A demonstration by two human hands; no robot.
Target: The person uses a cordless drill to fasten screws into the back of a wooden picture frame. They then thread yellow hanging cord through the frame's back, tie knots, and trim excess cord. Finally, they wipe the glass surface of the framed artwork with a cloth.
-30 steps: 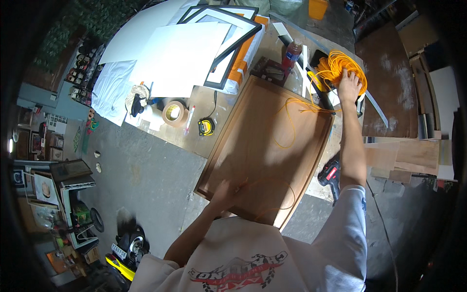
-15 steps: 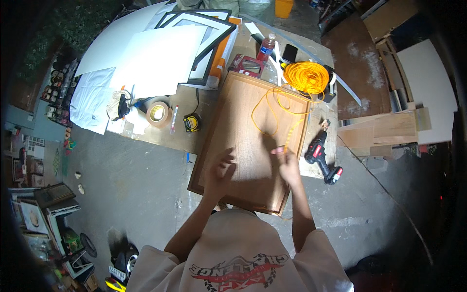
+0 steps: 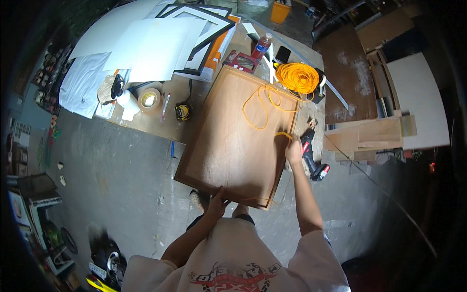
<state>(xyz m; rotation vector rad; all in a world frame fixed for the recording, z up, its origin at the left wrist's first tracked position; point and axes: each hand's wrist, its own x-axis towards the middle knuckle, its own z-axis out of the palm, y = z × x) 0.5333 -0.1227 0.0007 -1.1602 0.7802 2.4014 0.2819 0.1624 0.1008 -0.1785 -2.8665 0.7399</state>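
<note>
A shallow wooden framed panel (image 3: 233, 136), like a tray with a raised rim, lies slanted over the table's near edge. My left hand (image 3: 216, 204) grips its near rim, thumb on top and the other fingers largely hidden below. At the right rim, my right hand (image 3: 293, 150) is closed around a yellow cord (image 3: 282, 133), a short thick piece of which shows beyond the fingers. Thin loops of the cord trail over the panel's upper right toward a large yellow coil (image 3: 297, 78). Another thin strand crosses the near right corner.
A cordless drill (image 3: 311, 153) lies right of the panel. A tape measure (image 3: 183, 111), tape roll (image 3: 150, 99) and marker (image 3: 166, 104) lie left. Behind are a bottle (image 3: 262, 45), phone (image 3: 283, 56), red box (image 3: 240, 62), black frames (image 3: 214, 34) and white sheets (image 3: 155, 53).
My left hand has come down from above the panel onto its near rim. My right hand, with the cord, has moved right and up to the right rim.
</note>
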